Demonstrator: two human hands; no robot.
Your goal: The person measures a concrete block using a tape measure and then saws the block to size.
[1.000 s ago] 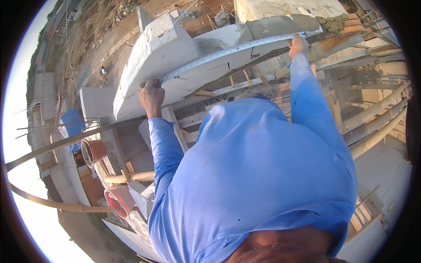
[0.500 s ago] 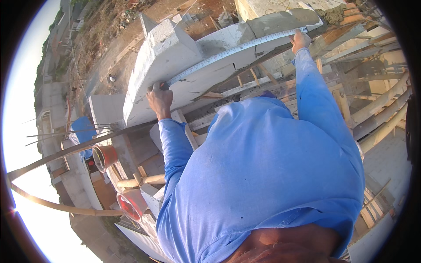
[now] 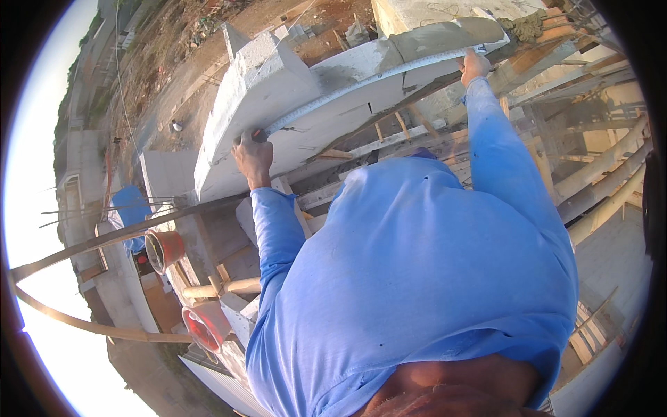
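A tape measure (image 3: 379, 76) is drawn out along the upper edge of a pale concrete wall (image 3: 347, 118). My left hand (image 3: 253, 158) is closed around its dark case, beside a raised block (image 3: 260, 87) on the wall. At the far right, my right hand (image 3: 474, 67) pinches the blade's other end near the wall's end. There a patch of darker grey mortar (image 3: 455, 36) covers the wall top. Both arms are stretched forward in blue sleeves.
Two red buckets (image 3: 165, 250) (image 3: 207, 326) stand at the left beside bamboo poles (image 3: 229, 286). A long dark pole (image 3: 104, 240) crosses the left side. More curved poles (image 3: 604, 167) and timber lie at the right. Beyond the wall is earthen ground (image 3: 201, 48).
My hands hold nearly the same places. The tape blade has turned slightly, its face now looking thinner. The view has shifted a little.
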